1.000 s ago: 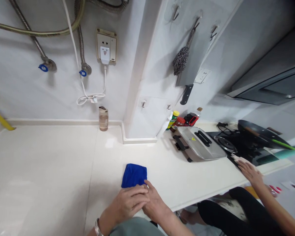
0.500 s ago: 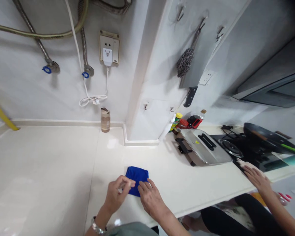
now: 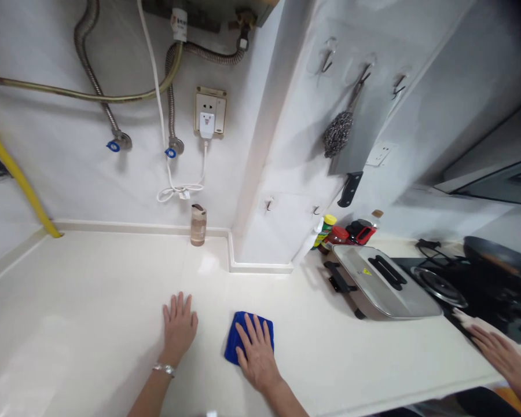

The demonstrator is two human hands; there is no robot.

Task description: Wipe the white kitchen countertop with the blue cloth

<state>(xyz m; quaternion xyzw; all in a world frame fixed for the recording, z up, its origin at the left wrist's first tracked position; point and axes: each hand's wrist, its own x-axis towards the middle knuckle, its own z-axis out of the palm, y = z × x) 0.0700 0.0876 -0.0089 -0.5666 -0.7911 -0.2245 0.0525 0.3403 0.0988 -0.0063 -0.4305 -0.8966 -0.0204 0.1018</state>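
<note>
A folded blue cloth (image 3: pixel 233 343) lies on the white countertop (image 3: pixel 334 359). My right hand (image 3: pixel 257 350) rests flat over it, palm down with the fingers spread; they press on the cloth rather than wrap round it. To the left, my left hand (image 3: pixel 179 327) is stretched out on or just above the bare counter, fingers apart and nothing in it. A bracelet or watch (image 3: pixel 164 369) circles that wrist. Behind both hands, a bottle (image 3: pixel 198 225) stands against the wall.
On the right sit a lidded electric pan (image 3: pixel 386 284), a black stove (image 3: pixel 445 284) and a wok (image 3: pixel 499 255). Another person's hand (image 3: pixel 499 350) holds a pale cloth by the stove. A cleaver (image 3: pixel 351 188) and a steel scrubber (image 3: pixel 337 133) hang on the pillar. Jars (image 3: pixel 336 236) stand behind the pan.
My left hand has moved left from beside the cloth and opened flat. My right hand has spread out over the blue cloth. The view has shifted, so the scene sits lower and further right.
</note>
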